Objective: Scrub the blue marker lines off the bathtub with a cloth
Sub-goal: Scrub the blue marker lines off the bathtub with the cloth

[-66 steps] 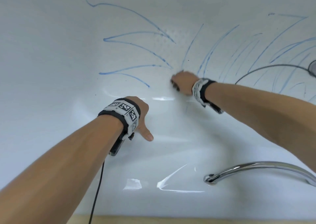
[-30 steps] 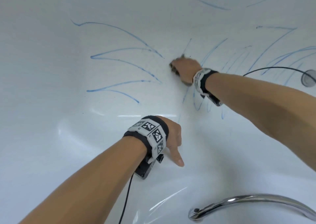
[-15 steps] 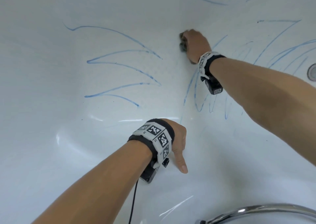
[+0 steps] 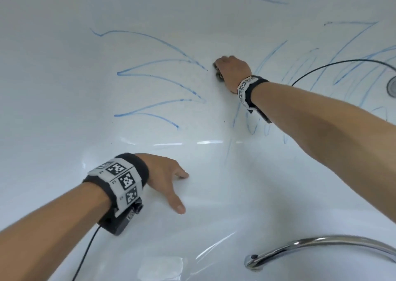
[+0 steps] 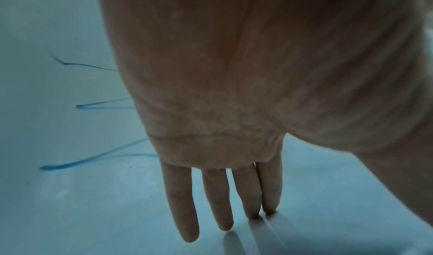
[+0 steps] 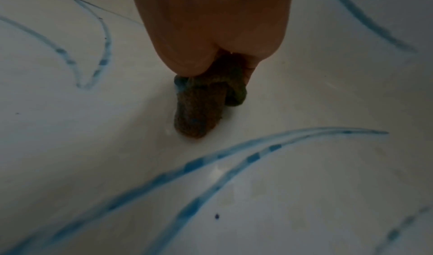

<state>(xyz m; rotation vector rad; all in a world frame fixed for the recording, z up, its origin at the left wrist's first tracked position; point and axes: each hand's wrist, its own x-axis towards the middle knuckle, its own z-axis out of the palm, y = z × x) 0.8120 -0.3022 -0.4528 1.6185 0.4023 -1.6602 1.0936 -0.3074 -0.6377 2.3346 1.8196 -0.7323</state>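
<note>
Dark cloth [image 6: 199, 109] in right hand [image 4: 232, 71]

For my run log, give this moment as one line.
right hand: scrubbing, grips cloth | left hand: flat on bathtub | blue marker lines: remain

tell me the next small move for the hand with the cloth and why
Probably drag the cloth left onto the zigzag blue lines. The right hand grips it against the tub wall just right of their tips, and they look untouched. The left hand braces flat.
</note>
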